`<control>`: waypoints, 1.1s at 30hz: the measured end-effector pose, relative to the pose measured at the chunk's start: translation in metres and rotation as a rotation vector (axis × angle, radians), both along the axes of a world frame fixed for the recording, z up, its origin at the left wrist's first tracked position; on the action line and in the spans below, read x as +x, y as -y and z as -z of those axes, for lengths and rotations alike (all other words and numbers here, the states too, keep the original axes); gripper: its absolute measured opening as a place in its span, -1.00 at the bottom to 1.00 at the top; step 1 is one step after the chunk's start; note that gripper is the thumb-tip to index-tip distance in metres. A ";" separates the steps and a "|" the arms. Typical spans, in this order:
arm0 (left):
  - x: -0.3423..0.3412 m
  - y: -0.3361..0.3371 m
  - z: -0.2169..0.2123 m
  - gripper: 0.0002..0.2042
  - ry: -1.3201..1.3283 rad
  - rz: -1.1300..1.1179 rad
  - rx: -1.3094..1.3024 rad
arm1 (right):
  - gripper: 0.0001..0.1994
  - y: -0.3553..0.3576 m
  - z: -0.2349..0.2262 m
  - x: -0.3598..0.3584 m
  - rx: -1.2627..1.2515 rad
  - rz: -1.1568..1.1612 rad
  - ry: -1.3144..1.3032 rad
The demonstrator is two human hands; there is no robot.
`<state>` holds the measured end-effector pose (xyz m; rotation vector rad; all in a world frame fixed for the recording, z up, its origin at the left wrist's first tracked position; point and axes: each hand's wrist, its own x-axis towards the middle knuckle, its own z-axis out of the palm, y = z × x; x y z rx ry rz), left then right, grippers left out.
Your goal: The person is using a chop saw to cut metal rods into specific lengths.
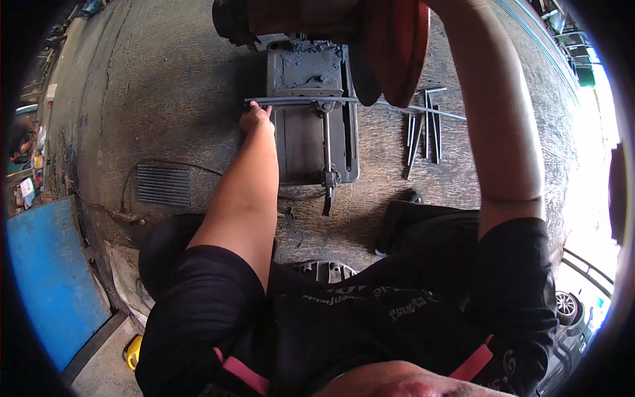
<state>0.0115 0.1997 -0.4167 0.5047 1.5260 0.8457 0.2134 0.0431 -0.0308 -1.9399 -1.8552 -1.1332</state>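
A long thin grey metal bar [291,100] lies across the base [297,149] of a cut-off saw, passing through its screw clamp [325,109]. My left hand [256,118] grips the bar near its left end, fingers closed round it. Above the bar's right part hangs the raised saw head with its orange-red guard [411,53]; its dark disc [364,73] shows beneath. My right forearm [493,86] reaches up past the guard to the top edge, where the hand goes out of the picture.
Several cut metal pieces [423,132] lie on the floor right of the saw. To the left, a row of short bars [163,184] sits near a black cable [126,192]. A blue panel [53,278] stands at the far left. Grey debris [307,66] covers the saw's back plate.
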 end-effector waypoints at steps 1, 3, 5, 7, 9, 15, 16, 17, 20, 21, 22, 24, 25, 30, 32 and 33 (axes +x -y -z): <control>-0.001 0.000 -0.001 -0.63 0.010 -0.009 0.018 | -0.69 0.004 0.006 -0.007 -0.006 0.003 0.003; 0.000 0.001 -0.001 -0.65 0.027 -0.006 0.046 | -0.62 0.016 0.015 -0.020 0.032 -0.002 -0.390; 0.000 0.000 -0.001 -0.65 0.032 -0.006 0.031 | -0.59 0.032 0.020 -0.036 0.015 0.058 -0.443; 0.000 -0.001 0.000 -0.62 0.038 0.016 0.002 | -0.52 0.034 0.024 -0.049 0.075 0.063 -0.410; 0.002 -0.002 0.002 -0.62 0.055 -0.008 0.013 | -0.52 0.047 0.031 -0.065 0.113 0.095 -0.598; -0.004 -0.018 0.031 -0.57 0.074 0.013 -0.046 | -0.66 0.073 0.080 -0.098 0.254 0.077 -0.463; -0.003 -0.022 0.037 -0.54 0.030 0.040 -0.073 | -0.62 0.077 0.089 -0.101 0.286 0.092 -0.425; -0.003 -0.026 0.043 -0.51 -0.013 0.068 -0.101 | -0.48 0.083 0.098 -0.108 0.257 0.008 -0.529; 0.000 -0.029 0.054 -0.49 0.027 -0.039 -0.094 | -0.58 0.099 0.125 -0.128 0.234 0.014 -0.507; 0.000 -0.027 0.054 -0.49 0.038 -0.075 -0.094 | -0.61 0.104 0.133 -0.134 0.206 0.031 -0.505; -0.002 -0.026 0.051 -0.50 0.147 -0.039 -0.158 | -0.63 0.109 0.140 -0.138 0.164 0.029 -0.500; -0.005 -0.022 0.040 -0.50 0.256 -0.008 -0.229 | -0.65 0.115 0.151 -0.144 0.128 0.018 -0.476; -0.005 -0.018 0.034 -0.52 0.006 0.064 -0.223 | -0.65 0.117 0.154 -0.146 0.123 0.017 -0.477; -0.006 -0.005 0.011 -0.56 -0.008 0.218 -0.078 | -0.70 0.125 0.162 -0.151 0.068 -0.004 -0.464; -0.009 -0.006 0.011 -0.54 -0.217 0.209 -0.149 | -0.72 0.124 0.165 -0.156 0.106 0.016 -0.463; -0.011 -0.007 0.014 -0.54 -0.215 0.212 -0.144 | -0.75 0.125 0.166 -0.157 0.085 0.032 -0.458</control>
